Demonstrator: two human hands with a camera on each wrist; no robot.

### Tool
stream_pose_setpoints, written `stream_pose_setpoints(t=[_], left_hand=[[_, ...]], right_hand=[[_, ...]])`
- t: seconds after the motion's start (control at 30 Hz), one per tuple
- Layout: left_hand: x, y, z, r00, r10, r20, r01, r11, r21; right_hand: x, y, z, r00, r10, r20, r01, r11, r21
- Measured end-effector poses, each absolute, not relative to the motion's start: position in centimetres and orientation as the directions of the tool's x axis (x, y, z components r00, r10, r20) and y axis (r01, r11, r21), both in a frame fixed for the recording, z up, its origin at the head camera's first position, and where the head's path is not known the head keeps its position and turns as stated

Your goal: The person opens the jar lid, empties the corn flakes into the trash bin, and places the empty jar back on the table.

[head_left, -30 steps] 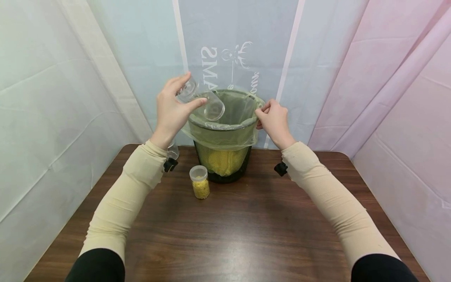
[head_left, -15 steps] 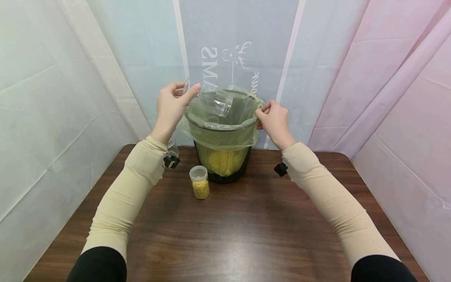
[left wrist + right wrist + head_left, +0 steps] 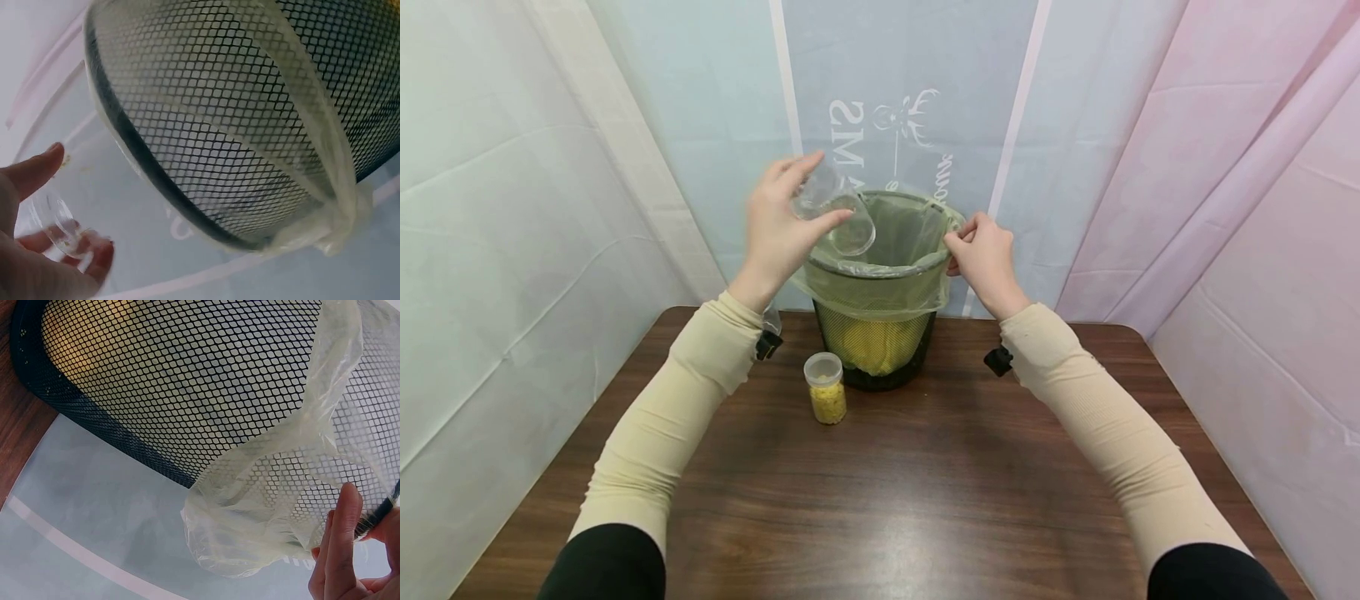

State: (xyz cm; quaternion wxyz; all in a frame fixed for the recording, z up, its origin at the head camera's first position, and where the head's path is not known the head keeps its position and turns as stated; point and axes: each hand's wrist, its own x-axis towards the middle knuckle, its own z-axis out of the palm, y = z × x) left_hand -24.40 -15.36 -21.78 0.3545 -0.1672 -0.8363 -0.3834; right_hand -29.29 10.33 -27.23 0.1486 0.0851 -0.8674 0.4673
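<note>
Two hands were busy: the left hand (image 3: pixel 778 229) held a clear jar (image 3: pixel 853 232) in its fingers and thumb, tilted mouth-down over the left side of the bin (image 3: pixel 922 350), while the right hand (image 3: pixel 988 260) pinched the thin bag (image 3: pixel 880 297) at the right rim. The jar looked light, stiff and probably slippery, best gripped round its body, away from the mouth. The bag seemed soft and easily torn, best held gently where it folded over the rim.
</note>
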Motion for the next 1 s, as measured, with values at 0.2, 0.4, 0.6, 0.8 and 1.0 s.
stream_pose_setpoints(t=[0.2,0.4,0.6,0.8,1.0], left_hand=[[-24.1,-14.2,-22.1,-0.459,0.352,0.816,0.766,0.621,0.163],[-23.9,-13.8,-22.2,-0.383,0.444,0.81,0.821,0.566,0.078],[-23.8,-14.2,-21.5,-0.552,0.256,0.794,0.697,0.663,0.271],[-24.1,-15.0,-21.1,-0.773,0.025,0.634,0.467,0.699,0.542],[-24.8,-16.2,-21.1,-0.9,-0.148,0.41,0.258,0.578,0.774]], right_hand=[[-29.3,10.4,-27.2,-0.941,-0.013,0.339,-0.289,0.557,-0.778],[-29.3,10.4,-27.3,-0.938,-0.012,0.347,-0.293,0.561,-0.774],[-29.3,10.4,-27.3,-0.932,-0.012,0.361,-0.307,0.554,-0.774],[-29.3,10.3,-27.2,-0.933,-0.012,0.36,-0.305,0.562,-0.769],[-29.2,10.3,-27.2,-0.933,-0.016,0.359,-0.306,0.561,-0.769]])
